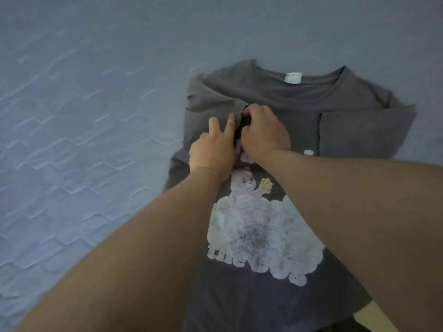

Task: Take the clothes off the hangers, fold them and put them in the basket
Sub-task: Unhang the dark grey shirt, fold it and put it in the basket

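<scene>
Mid-fold: off the hanger, not yet in a basket.
Grey T-shirt (pixel 287 104) spread print-up on blue quilted bedding (pixel 84 116). Sleeve right of the collar (pixel 359 130) already turned in. Sleeve left of the collar (pixel 208 104) under both hands: left hand (pixel 212 149) grip wide, fingers flat on it; right hand (pixel 263 133) grip narrow, pinching its hem. Probably left: body folds, basket.

Grey T-shirt (pixel 299 111) print, "the" legible, next word perhaps "vibe", blurred
</scene>
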Demonstrator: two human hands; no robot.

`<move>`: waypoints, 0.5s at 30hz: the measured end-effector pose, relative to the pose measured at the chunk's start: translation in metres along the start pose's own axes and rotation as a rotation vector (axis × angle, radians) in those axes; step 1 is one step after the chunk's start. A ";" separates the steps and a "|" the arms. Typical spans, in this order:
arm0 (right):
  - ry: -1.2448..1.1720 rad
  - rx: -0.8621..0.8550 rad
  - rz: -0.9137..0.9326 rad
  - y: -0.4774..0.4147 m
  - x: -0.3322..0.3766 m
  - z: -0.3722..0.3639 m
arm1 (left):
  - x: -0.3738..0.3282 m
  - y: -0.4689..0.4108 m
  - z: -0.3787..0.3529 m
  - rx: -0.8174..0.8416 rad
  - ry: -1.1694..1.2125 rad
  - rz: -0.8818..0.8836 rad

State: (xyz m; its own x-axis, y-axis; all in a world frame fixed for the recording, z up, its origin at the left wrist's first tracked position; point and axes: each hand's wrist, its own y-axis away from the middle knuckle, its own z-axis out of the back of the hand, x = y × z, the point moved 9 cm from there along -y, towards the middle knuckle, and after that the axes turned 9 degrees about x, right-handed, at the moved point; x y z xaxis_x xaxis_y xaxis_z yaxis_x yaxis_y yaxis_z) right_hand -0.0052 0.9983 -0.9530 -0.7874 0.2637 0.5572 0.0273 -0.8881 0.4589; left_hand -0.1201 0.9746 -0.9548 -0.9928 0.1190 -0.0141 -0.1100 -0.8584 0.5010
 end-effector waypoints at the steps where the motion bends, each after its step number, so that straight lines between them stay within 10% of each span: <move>1: 0.024 -0.028 -0.024 0.002 -0.016 0.013 | -0.012 -0.006 -0.009 0.039 0.015 0.010; 5: 0.105 -0.086 -0.069 0.009 -0.064 0.046 | -0.016 -0.024 -0.029 0.234 0.046 0.141; 11: 0.345 -0.266 -0.148 0.023 -0.133 0.106 | -0.024 -0.044 0.039 -0.175 0.038 0.121; 15: 0.449 -0.252 -0.293 0.019 -0.180 0.138 | -0.007 -0.079 0.049 -0.100 -0.015 0.153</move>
State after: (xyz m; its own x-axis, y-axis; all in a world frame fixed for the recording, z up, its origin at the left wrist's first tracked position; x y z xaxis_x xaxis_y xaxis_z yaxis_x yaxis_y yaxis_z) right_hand 0.2215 0.9857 -0.9491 -0.9253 0.3747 0.0592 -0.3341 -0.8790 0.3402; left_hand -0.1019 1.0658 -0.9515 -0.9976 -0.0106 0.0688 0.0378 -0.9122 0.4080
